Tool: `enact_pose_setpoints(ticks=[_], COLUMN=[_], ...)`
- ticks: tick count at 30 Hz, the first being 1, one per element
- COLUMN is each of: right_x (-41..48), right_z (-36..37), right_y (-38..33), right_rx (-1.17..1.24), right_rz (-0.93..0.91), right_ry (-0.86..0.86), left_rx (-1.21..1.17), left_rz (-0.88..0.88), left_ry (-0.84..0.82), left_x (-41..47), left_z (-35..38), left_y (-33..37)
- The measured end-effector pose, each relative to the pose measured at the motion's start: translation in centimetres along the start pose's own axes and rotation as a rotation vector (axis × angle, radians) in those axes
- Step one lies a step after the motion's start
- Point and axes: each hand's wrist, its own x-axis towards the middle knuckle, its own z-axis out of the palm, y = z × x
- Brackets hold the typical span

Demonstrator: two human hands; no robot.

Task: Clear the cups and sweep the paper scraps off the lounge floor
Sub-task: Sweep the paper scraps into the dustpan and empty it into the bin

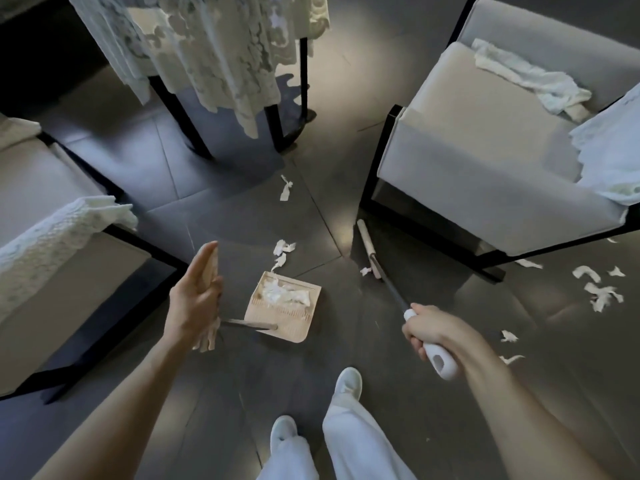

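Paper scraps (pixel 282 252) lie just beyond the dustpan (pixel 282 310), which already holds a white heap. More are scattered well to its right. The left hand (pixel 195 299) wraps the pan's upright beige handle, probably to keep its mouth flat on the floor. The right hand (pixel 426 332) is closed round the white grip of the broom (pixel 391 289), whose head sits right of the dustpan, close to the armchair (pixel 485 174), with one scrap beside it. Bare tile between dustpan and broom leaves sweeping room, though chair frames hem in both sides.

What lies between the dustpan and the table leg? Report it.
Head view: a scrap cluster at the dustpan mouth, a single strip nearer the table leg.
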Motion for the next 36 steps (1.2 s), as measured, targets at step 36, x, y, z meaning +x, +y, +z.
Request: enact_pose_setpoints(ticks=[36], right_x=[8.0], right_z=[-1.9], right_y=[-31.7], right_rx=[-0.104], right_rz=[-0.29], right_ry=[-0.135], left_rx=[-0.251], left_rz=[-0.093], left_ry=[0.191], left_x=[7.8], left_z=[-5.6], left_y=[4.5])
